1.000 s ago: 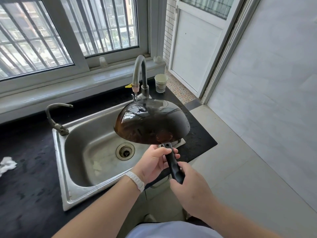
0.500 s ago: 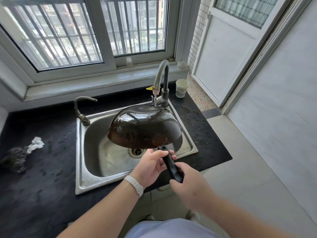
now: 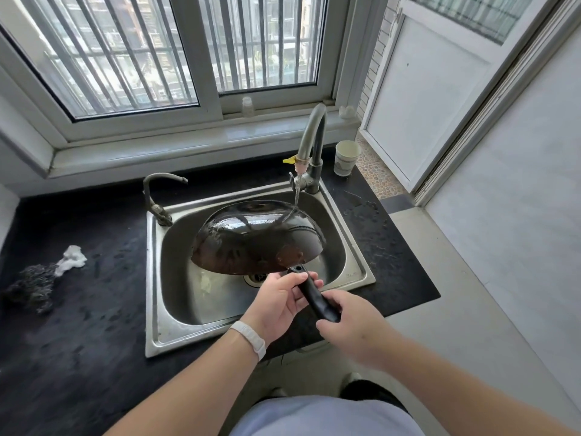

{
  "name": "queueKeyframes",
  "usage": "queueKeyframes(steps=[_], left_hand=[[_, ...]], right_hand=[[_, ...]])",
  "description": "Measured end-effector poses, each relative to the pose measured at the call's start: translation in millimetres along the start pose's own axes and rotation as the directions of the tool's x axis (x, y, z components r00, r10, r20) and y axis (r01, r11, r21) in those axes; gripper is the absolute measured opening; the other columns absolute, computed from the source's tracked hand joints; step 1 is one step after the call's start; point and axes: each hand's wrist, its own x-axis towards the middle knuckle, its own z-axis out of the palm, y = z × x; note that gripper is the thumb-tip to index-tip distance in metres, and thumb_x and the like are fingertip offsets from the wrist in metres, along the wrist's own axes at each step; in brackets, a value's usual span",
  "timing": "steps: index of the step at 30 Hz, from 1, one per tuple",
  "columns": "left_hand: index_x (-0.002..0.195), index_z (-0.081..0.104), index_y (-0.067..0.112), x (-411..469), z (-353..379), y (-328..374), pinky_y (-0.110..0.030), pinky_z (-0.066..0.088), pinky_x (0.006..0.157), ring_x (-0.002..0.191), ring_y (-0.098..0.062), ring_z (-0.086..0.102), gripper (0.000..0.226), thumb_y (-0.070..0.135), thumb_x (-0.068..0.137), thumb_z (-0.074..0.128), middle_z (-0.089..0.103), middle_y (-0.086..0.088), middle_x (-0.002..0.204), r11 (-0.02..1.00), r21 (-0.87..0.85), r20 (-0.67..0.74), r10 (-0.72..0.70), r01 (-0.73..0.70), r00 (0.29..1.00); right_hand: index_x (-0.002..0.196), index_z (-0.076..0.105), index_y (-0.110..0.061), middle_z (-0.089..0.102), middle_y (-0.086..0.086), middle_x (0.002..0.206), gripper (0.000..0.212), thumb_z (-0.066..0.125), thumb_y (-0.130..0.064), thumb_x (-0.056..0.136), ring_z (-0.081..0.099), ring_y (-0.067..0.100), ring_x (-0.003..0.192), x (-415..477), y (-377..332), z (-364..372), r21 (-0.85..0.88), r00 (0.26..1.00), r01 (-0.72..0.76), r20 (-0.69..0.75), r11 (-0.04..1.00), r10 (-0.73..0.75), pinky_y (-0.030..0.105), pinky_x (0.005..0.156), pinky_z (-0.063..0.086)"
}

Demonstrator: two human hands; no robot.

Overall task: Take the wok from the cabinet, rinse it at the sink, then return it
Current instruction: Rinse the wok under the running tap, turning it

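Left hand [image 3: 276, 298] and right hand [image 3: 355, 328] grasp handle [image 3: 316, 298] of inverted wok [image 3: 251, 240] above sink [image 3: 153, 278]; stream [image 3: 296, 191] may deflect beyond sink; wet grip may slip.

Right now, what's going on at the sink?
A person holds the wok bottom up and tilted over the sink, with both hands on its handle: the left hand near the bowl, the right hand at the far end. The tap is running, and its water lands on the wok's outer side. The rinse is under way; the wok is not yet put back.
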Motion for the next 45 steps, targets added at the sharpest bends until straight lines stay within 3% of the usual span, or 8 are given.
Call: queueKeyframes(steps=[5,13,19,24,30,36,39,45], left_hand=[[0.126,0.049,-0.013,24,5,-3,-0.045,0.06,0.079,0.095,-0.031,0.069,0.033,0.001,0.097,0.05,0.066,-0.022,0.102,0.998,-0.057,-0.057,-0.041,0.038,0.998],[0.128,0.047,-0.014,66,35,-3,-0.039,0.061,0.076,0.097,-0.031,0.071,0.034,0.0,0.097,0.051,0.068,-0.02,0.101,0.99,-0.142,-0.183,-0.018,-0.008,0.983],[0.125,0.049,-0.013,98,59,-3,-0.034,0.06,0.068,0.089,-0.029,0.073,0.032,0.0,0.096,0.051,0.067,-0.02,0.099,0.982,-0.185,-0.277,-0.028,-0.025,0.961],[0.126,0.048,-0.012,116,71,-6,-0.035,0.06,0.071,0.093,-0.031,0.072,0.034,0.001,0.096,0.054,0.069,-0.021,0.099,0.978,-0.206,-0.333,-0.039,-0.032,0.942],[0.122,0.049,-0.013,132,85,-6,-0.035,0.06,0.07,0.086,-0.031,0.072,0.03,0.0,0.095,0.054,0.066,-0.022,0.097,0.976,-0.213,-0.374,-0.034,-0.05,0.927],[0.118,0.05,-0.012,146,98,-4,-0.035,0.06,0.068,0.084,-0.033,0.071,0.027,-0.001,0.094,0.056,0.066,-0.023,0.093,0.979,-0.197,-0.411,-0.033,-0.053,0.911],[0.113,0.048,-0.007,152,104,-3,-0.036,0.061,0.065,0.084,-0.033,0.07,0.021,-0.002,0.094,0.056,0.064,-0.023,0.092,0.979,-0.199,-0.442,-0.044,-0.05,0.896],[0.118,0.047,-0.006,161,107,-7,-0.04,0.062,0.069,0.081,-0.033,0.072,0.029,-0.002,0.092,0.059,0.065,-0.023,0.091,0.982,-0.184,-0.476,-0.058,-0.034,0.877]], right_hand=[[0.104,0.064,-0.015,0.069,0.005,0.089,0.029,0.061,-0.027,0.078,0.062,0.026,0.083,21,10,-15,-0.01,0.999,0.001,0.049,1.0,-0.001,0.037,0.076,0.05],[0.106,0.064,-0.02,0.068,0.004,0.089,0.024,0.063,-0.028,0.084,0.064,0.025,0.081,73,34,-60,-0.026,0.983,0.043,0.181,0.999,-0.038,0.04,0.075,0.053],[0.109,0.063,-0.025,0.067,0.002,0.085,0.021,0.065,-0.027,0.088,0.056,0.012,0.063,112,52,-93,-0.013,0.949,0.067,0.308,0.998,-0.059,0.024,0.055,0.047],[0.11,0.065,-0.02,0.069,0.011,0.09,0.027,0.066,-0.027,0.083,0.057,0.018,0.064,138,64,-113,-0.008,0.924,0.03,0.381,1.0,-0.025,0.045,0.066,0.057],[0.108,0.067,-0.023,0.066,0.006,0.083,0.024,0.068,-0.021,0.084,0.056,0.016,0.061,158,73,-130,0.05,0.893,-0.006,0.449,0.999,-0.017,0.031,0.057,0.051],[0.102,0.069,-0.021,0.06,0.007,0.077,0.018,0.067,-0.018,0.084,0.055,0.017,0.059,174,79,-142,0.095,0.877,-0.07,0.48,0.993,0.016,0.03,0.055,0.05],[0.104,0.068,-0.019,0.06,0.006,0.077,0.018,0.067,-0.015,0.086,0.054,0.012,0.054,179,82,-148,0.108,0.871,-0.075,0.49,0.991,0.012,0.021,0.05,0.048],[0.102,0.069,-0.017,0.056,0.004,0.07,0.015,0.067,-0.013,0.088,0.051,0.007,0.046,184,83,-156,0.132,0.861,-0.085,0.508,0.988,0.006,0.019,0.048,0.044]])
